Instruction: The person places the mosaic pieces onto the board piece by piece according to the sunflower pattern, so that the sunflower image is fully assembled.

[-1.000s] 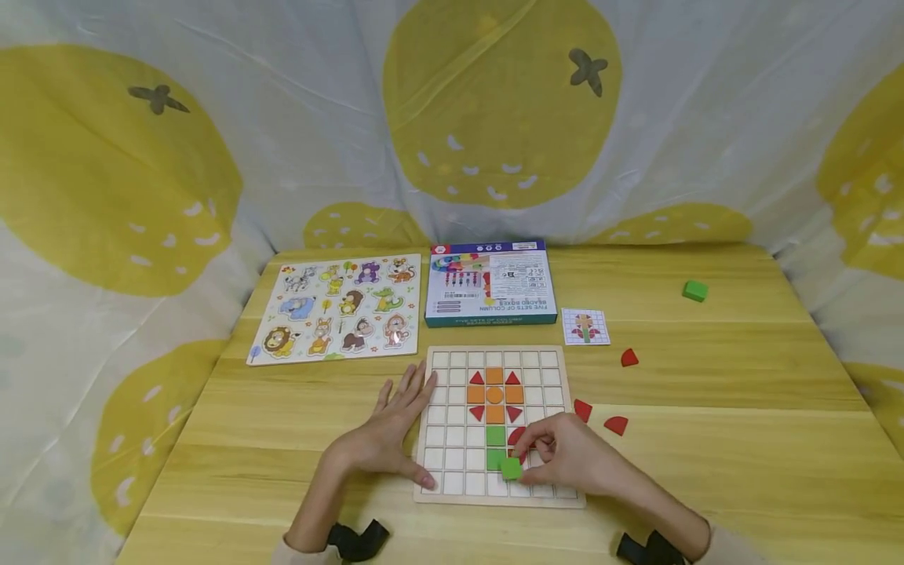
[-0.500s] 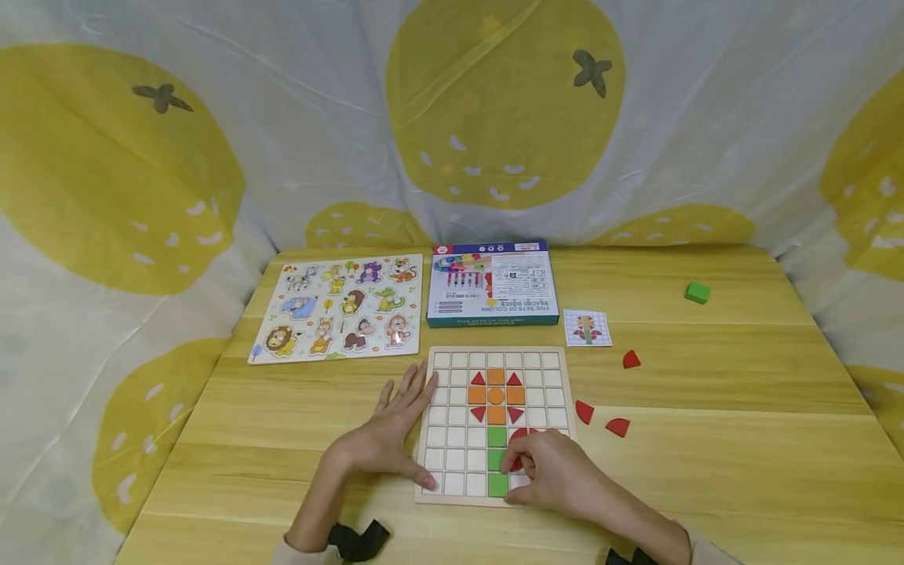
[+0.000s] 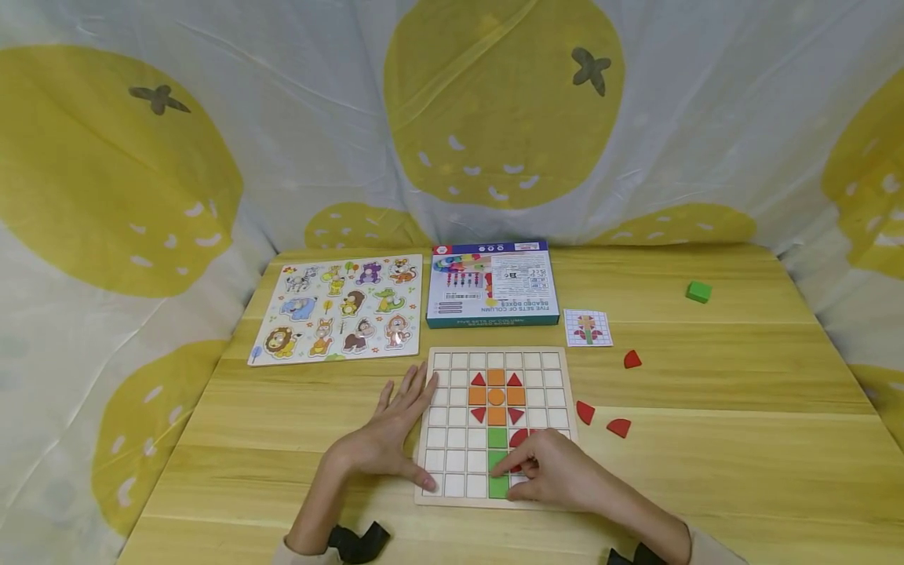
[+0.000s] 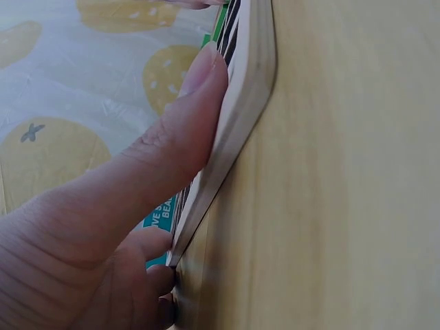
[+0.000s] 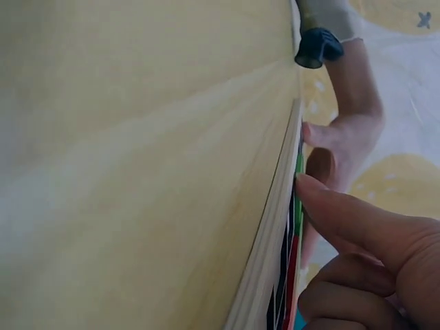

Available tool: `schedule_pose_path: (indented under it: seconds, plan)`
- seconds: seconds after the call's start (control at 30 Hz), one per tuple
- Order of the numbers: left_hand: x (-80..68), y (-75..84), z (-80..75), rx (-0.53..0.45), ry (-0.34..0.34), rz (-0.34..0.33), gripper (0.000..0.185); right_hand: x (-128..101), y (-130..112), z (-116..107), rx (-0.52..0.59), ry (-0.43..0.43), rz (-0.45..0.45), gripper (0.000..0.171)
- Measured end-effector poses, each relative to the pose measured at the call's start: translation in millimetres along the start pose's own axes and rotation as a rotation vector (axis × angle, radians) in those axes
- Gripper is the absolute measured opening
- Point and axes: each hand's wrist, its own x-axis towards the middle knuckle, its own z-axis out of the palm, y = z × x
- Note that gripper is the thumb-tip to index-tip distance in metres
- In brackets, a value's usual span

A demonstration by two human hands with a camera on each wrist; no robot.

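Note:
A wooden grid board (image 3: 452, 428) lies near the table's front edge. It carries orange squares, red triangles and a column of green squares (image 3: 497, 437). My left hand (image 3: 404, 424) lies flat along the board's left side, and its thumb (image 4: 185, 124) presses the board's edge (image 4: 240, 110). My right hand (image 3: 540, 471) rests on the board's lower right. Its index finger (image 5: 357, 220) is stretched out and presses the green square (image 3: 498, 486) in the bottom rows, while the other fingers are curled. A red piece (image 3: 519, 436) shows just above that hand.
Three red quarter-round pieces (image 3: 618, 427) lie right of the board, and a green block (image 3: 698, 292) sits at the far right. Behind the board are a pattern card (image 3: 588, 327), a blue box (image 3: 492, 284) and an animal puzzle (image 3: 339, 308). A patterned cloth surrounds the table.
One second ago my right hand pinched a green square above the board's bottom rows. That square now lies in a cell, with my index finger on it. The left hand has stayed put.

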Motion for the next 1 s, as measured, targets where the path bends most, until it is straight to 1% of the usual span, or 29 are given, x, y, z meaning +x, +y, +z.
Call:
schedule_pose_path:
  seconds: [0.27,0.5,0.6,0.7,0.77,0.93,1.0]
  plan:
    - [-0.8,-0.2,0.9,0.002,0.005,0.002,0.151,3,-3,-3,-0.046,-0.047,-0.002,0.024]
    - [-0.9,1.4,-0.2,0.010,0.008,0.008,0.151,4,1,-5,0.007,-0.089,0.018,0.024]
    - [-1.4,1.6,-0.5,0.012,0.008,0.008,0.151,3,1,-12,0.044,-0.100,0.013,0.024]
    - [-1.2,1.7,-0.8,0.015,0.006,0.005,0.151,1,1,-28,0.073,-0.080,-0.001,0.025]
    - [-1.0,1.9,-1.0,0.015,0.006,0.005,0.151,-1,3,-43,0.064,-0.039,0.012,0.025]
    - [-0.8,1.6,-0.7,0.020,0.005,0.001,0.151,-8,15,-87,-0.020,0.103,0.059,0.026]
    - [-1.0,1.5,-0.5,0.021,0.005,0.000,0.151,-11,23,-103,-0.048,0.145,0.079,0.027]
